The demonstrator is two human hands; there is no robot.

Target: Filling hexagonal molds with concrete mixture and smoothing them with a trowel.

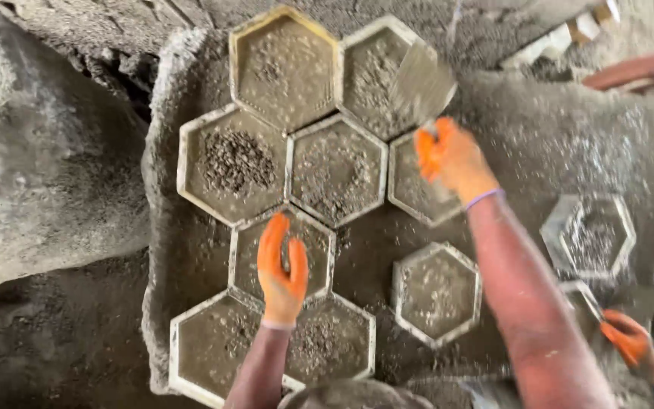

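We are gripping a trowel (423, 85) in our right hand (453, 157) over the upper hexagonal moulds (337, 168), our left hand (282, 269) resting open on a lower mould (247, 250), most moulds partly filled with wet gravel mix, none levelled.

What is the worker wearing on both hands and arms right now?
Both hands wear orange rubber-like gloves, smeared with grey mix. The right hand glove ends in a purple band at the wrist; the left hand glove has a pale cuff. No sleeves show: both forearms are bare and dusted with grey.
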